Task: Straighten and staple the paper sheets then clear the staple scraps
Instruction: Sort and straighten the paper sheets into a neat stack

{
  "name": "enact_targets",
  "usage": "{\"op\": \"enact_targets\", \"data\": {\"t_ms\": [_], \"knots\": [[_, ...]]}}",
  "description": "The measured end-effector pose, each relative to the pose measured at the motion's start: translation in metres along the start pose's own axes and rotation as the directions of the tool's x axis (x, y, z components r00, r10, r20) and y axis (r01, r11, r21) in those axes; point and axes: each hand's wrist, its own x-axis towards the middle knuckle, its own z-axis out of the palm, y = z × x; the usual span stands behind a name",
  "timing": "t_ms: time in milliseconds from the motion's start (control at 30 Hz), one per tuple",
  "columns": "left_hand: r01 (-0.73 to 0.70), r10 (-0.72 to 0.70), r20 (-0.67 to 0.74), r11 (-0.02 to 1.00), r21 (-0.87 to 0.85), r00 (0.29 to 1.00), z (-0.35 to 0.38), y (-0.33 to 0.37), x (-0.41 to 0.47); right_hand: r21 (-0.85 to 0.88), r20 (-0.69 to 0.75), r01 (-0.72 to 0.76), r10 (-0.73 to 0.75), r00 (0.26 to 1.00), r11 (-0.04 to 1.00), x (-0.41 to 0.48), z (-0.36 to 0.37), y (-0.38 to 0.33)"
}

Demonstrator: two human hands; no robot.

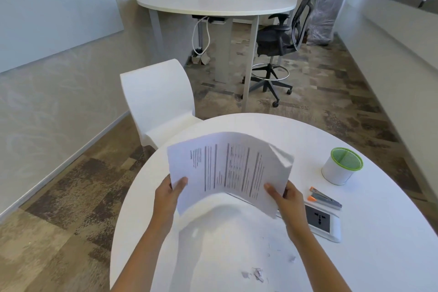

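Note:
A stack of printed paper sheets [227, 170] hangs in the air above the round white table [379, 256], bowed in the middle, its far right corner curled over. My left hand [169, 193] grips the stack's near left edge, thumb on top. My right hand [285, 197] grips the near right edge the same way. A grey stapler with orange tips [326, 198] lies on the table to the right of my right hand. Small paper and staple scraps [257, 274] lie scattered on the table near me, below the sheets.
A white mesh cup with a green rim [341, 166] stands at the table's right. A white socket panel [324, 223] sits just beyond my right wrist. A white chair [158, 99] stands past the table's far left edge; a second table and a black office chair stand farther back.

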Motion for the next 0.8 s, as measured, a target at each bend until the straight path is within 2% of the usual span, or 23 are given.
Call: {"op": "enact_targets", "data": {"t_ms": [100, 300, 433, 633, 800], "knots": [[-0.038, 0.038, 0.01, 0.999, 0.016, 0.999, 0.003, -0.004, -0.002, 0.002, 0.016, 0.0, 0.0, 1.0, 1.0, -0.006, 0.008, 0.009], [0.075, -0.07, -0.03, 0.98, 0.187, 0.997, 0.0, -0.033, 0.002, -0.126, 0.022, -0.09, 0.093, 0.995, 0.988, -0.001, 0.018, 0.033], [0.067, -0.059, -0.048, 0.98, 0.189, 0.997, 0.001, -0.03, 0.007, -0.116, -0.005, -0.083, 0.083, 0.997, 0.99, 0.003, 0.015, 0.033], [0.176, -0.166, -0.064, 0.958, 0.224, 0.984, -0.001, -0.033, 0.006, -0.123, -0.021, -0.142, 0.14, 0.99, 0.982, 0.009, 0.01, 0.038], [0.171, -0.173, -0.005, 0.967, 0.19, 0.985, 0.0, 0.002, 0.017, -0.005, -0.009, -0.161, 0.161, 0.987, 0.987, 0.024, -0.016, 0.019]]}}
